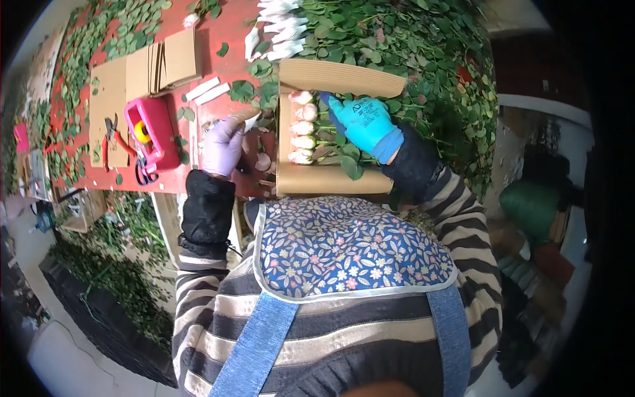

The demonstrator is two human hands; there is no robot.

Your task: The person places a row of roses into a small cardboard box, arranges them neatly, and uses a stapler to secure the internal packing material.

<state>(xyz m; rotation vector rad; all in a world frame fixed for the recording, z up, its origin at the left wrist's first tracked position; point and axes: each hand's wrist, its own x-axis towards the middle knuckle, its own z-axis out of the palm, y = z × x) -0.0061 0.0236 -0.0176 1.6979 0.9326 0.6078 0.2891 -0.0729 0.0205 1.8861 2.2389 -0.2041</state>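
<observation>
Brown corrugated cardboard wrap sheet [331, 178] lying open just above centre, far edge curled at twelve o'clock. Flat stack of tan cardboard sheets [145, 69] toward ten o'clock on red table [231, 33]. Pink plastic box [155, 132] just below that stack.

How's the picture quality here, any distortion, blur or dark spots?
Head view: strong fisheye bending, with the red table curving toward the black rim; even, soft light without hard shadows; the right hand on the pale roses is sharp, the left hand slightly soft; the right edge is dim.
</observation>
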